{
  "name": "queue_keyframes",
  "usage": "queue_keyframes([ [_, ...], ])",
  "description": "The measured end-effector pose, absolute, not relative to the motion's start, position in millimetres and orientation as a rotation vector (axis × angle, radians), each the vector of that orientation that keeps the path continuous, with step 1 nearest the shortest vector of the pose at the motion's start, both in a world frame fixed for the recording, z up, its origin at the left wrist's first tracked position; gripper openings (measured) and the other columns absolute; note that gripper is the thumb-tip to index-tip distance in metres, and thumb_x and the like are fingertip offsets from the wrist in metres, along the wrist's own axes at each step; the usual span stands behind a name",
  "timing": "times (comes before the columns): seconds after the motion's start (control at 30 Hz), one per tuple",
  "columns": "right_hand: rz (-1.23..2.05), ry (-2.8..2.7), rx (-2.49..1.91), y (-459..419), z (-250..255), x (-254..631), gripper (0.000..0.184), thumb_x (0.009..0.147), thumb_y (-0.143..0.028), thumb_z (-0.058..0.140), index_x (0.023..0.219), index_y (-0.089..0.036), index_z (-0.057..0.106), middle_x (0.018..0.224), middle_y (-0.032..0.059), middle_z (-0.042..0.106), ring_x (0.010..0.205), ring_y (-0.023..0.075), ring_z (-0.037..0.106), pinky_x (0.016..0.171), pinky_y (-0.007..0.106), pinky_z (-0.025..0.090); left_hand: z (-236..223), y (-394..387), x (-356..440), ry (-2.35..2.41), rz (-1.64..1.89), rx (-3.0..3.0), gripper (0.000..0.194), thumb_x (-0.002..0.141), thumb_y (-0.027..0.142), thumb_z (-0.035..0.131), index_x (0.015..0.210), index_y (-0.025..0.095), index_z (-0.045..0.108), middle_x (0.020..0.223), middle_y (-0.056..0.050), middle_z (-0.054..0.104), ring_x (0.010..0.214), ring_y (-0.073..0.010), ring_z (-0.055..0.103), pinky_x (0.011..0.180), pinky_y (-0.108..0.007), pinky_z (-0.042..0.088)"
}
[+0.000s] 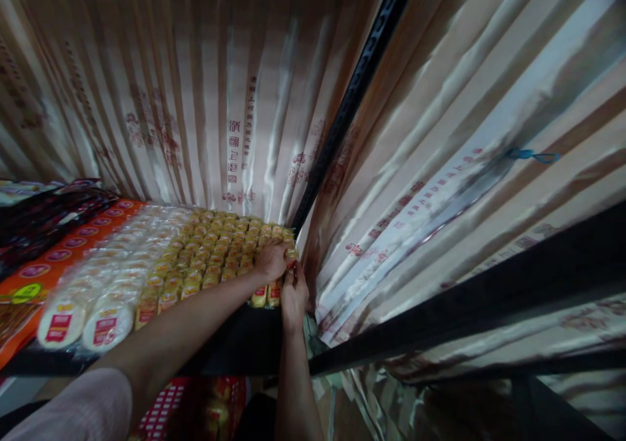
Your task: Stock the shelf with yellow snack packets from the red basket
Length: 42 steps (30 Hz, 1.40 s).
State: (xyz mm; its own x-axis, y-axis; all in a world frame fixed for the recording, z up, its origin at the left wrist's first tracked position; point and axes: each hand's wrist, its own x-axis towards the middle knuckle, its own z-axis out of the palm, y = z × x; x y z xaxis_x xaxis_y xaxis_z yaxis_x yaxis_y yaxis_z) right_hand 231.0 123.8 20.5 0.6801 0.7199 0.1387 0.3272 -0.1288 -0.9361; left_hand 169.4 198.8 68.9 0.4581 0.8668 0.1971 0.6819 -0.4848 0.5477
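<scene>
At the right end of a black shelf, both of my hands meet at the corner of a dense block of gold-wrapped snack packets point(210, 245). My left hand point(271, 262) is closed, its fingers curled against a small gold-wrapped snack packet point(292, 254). Just below and to the right, my right hand point(295, 295) is also closed, pinching the lower side of that packet, where a bit of red shows. Two more packets with red labels stand under my left wrist at the front of the block. The fingertips are partly hidden and dim.
Left of the gold packets lie rows of clear-wrapped round white cakes point(107, 323), an orange bag point(53, 255) and dark packages point(44, 222). Printed cloth curtains point(205, 102) hang behind and to the right. A black metal post point(352, 102) rises behind my hands. Below stands a red basket point(163, 405).
</scene>
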Motion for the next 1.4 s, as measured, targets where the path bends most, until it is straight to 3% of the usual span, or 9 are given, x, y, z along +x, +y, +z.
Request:
queue_keyframes([
  [0.2, 0.486, -0.842, -1.75, 123.9, 17.4, 231.5, 0.059, 0.084, -0.045, 0.033, 0.127, -0.01, 0.054, 0.128, 0.0145, 0.056, 0.121, 0.0255, 0.049, 0.104, 0.038, 0.033, 61.7, 201.8, 170.5, 1.39, 0.669, 2.492, 0.028, 0.081, 0.026, 0.059, 0.106, 0.017, 0.065, 0.105, -0.009, 0.06, 0.106, -0.0243, 0.048, 0.096, -0.033, 0.038],
  [0.67, 0.612, -0.869, -1.784, 130.3, 9.1, 234.9, 0.064, 0.088, -0.048, 0.026, 0.131, -0.007, 0.049, 0.137, 0.0148, 0.047, 0.13, 0.0245, 0.039, 0.11, 0.037, 0.025, 66.8, 197.1, 174.5, 1.425, 0.551, 2.477, 0.025, 0.085, 0.016, 0.049, 0.106, 0.019, 0.061, 0.106, -0.007, 0.061, 0.105, -0.0219, 0.048, 0.093, -0.032, 0.039],
  [0.83, 0.53, -0.887, -1.769, 125.9, 19.0, 229.2, 0.064, 0.089, -0.047, 0.023, 0.132, -0.006, 0.046, 0.139, 0.0152, 0.044, 0.131, 0.0221, 0.037, 0.11, 0.035, 0.023, 72.7, 189.7, 165.7, 1.367, 0.785, 2.466, 0.029, 0.084, 0.019, 0.052, 0.111, 0.012, 0.059, 0.104, -0.011, 0.06, 0.106, -0.0242, 0.047, 0.093, -0.033, 0.04],
  [0.97, 0.471, -0.909, -1.741, 116.8, 25.1, 224.2, 0.061, 0.089, -0.045, 0.024, 0.127, -0.006, 0.051, 0.135, 0.0166, 0.048, 0.128, 0.0226, 0.041, 0.109, 0.037, 0.025, 78.2, 166.9, 143.4, 1.261, 0.977, 2.405, 0.027, 0.087, 0.013, 0.043, 0.108, 0.011, 0.061, 0.101, -0.009, 0.06, 0.103, -0.0205, 0.047, 0.095, -0.029, 0.038],
  [1.1, 0.397, -0.849, -1.622, 98.8, 34.6, 212.5, 0.053, 0.088, -0.045, 0.031, 0.12, -0.01, 0.055, 0.124, 0.0153, 0.057, 0.115, 0.0218, 0.051, 0.099, 0.037, 0.037, 72.1, 124.0, 101.5, 1.114, 1.051, 2.241, 0.028, 0.087, 0.009, 0.039, 0.101, 0.015, 0.063, 0.097, -0.005, 0.061, 0.096, -0.015, 0.053, 0.09, -0.024, 0.041],
  [1.2, 0.383, -0.733, -1.407, 68.9, 46.4, 187.9, 0.046, 0.088, -0.043, 0.034, 0.114, -0.01, 0.054, 0.107, 0.0132, 0.063, 0.095, 0.0189, 0.061, 0.084, 0.033, 0.046, 56.5, 81.4, 57.9, 1.07, 1.059, 2.067, 0.028, 0.087, 0.012, 0.038, 0.096, 0.018, 0.063, 0.09, -0.003, 0.062, 0.086, -0.0127, 0.057, 0.081, -0.022, 0.045],
  [1.33, 0.432, -0.776, -1.314, 8.2, 41.6, 133.7, 0.027, 0.088, -0.039, 0.043, 0.088, -0.017, 0.059, 0.068, 0.0006, 0.059, 0.065, 0.0142, 0.058, 0.065, 0.027, 0.046, 15.7, 25.7, -5.7, 1.155, 0.896, 1.914, 0.026, 0.082, 0.011, 0.039, 0.09, 0.018, 0.063, 0.086, -0.004, 0.063, 0.082, -0.0129, 0.059, 0.076, -0.022, 0.046],
  [1.4, 0.595, -0.928, -1.346, -19.1, 22.5, 104.7, 0.028, 0.088, -0.04, 0.042, 0.077, -0.02, 0.058, 0.061, 0.0001, 0.057, 0.061, 0.0156, 0.057, 0.061, 0.028, 0.046, -9.9, 3.2, -33.1, 1.212, 0.721, 1.847, 0.026, 0.078, 0.009, 0.041, 0.083, 0.019, 0.064, 0.084, -0.004, 0.064, 0.082, -0.0136, 0.06, 0.076, -0.022, 0.046],
])
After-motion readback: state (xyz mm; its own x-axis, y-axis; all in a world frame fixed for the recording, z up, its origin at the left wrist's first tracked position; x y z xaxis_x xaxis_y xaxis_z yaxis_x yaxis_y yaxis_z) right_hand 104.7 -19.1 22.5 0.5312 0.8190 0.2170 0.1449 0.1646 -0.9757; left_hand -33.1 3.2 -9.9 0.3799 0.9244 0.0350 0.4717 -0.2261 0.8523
